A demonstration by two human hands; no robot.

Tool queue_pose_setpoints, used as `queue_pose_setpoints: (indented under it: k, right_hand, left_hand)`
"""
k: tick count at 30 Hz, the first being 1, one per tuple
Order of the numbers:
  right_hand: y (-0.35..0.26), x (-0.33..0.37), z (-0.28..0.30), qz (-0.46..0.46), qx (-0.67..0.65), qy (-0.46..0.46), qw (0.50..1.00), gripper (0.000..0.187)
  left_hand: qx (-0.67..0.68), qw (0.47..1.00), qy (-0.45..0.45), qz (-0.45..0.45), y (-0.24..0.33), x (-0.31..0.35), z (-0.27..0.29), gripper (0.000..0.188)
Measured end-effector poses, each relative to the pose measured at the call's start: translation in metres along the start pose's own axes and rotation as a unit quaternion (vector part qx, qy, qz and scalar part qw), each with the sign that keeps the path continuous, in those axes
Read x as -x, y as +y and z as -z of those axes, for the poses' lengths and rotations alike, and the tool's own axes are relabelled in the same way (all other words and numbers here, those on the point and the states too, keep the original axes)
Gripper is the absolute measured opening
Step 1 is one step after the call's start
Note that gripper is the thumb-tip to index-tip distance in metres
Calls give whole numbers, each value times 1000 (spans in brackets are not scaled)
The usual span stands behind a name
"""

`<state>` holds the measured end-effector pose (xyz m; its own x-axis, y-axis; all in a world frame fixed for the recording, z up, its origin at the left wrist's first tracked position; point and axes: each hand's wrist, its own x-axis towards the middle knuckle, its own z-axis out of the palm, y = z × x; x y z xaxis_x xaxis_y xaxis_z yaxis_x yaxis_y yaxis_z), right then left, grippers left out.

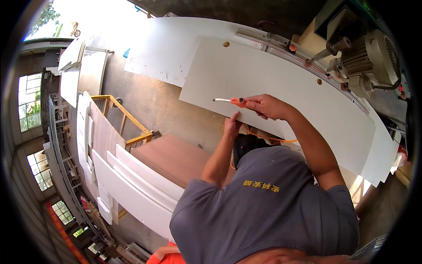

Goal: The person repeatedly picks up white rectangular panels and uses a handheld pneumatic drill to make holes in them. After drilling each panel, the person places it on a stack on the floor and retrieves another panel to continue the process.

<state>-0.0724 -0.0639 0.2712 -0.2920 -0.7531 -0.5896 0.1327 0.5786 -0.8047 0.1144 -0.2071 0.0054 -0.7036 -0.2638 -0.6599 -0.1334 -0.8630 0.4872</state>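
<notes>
My right hand [269, 107] is closed around an orange air blow gun [238, 102]. Its thin silver nozzle points left above a large white panel [246, 72]. At the panel's near edge is my left hand [231, 125], its thumb on the top face and its other fingers mostly hidden, seemingly gripping the edge. An orange hose [273, 138] curves below the near edge, close to my body. Two small round brownish holes show near the far edge of the panel.
Another white board [158, 57] lies beneath the panel. A motor [369, 57] stands beyond the right end, beside a long rail [281, 50]. To my left are stacked white boards [132, 187], a brown board [176, 158] and a yellow frame [138, 125]. Someone in orange [169, 256] is at lower left.
</notes>
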Motion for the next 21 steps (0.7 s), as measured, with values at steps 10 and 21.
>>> queue_pose_setpoints:
  k: [10, 21]
  right_hand:
    - [301, 266, -59, -272, -404, 160, 859, 50]
    - [377, 220, -103, -107, -674, 172, 710, 46]
  left_hand:
    - [-34, 998, 33, -42, 29, 22, -43, 34]
    - [-48, 987, 98, -122, 90, 5, -31, 33]
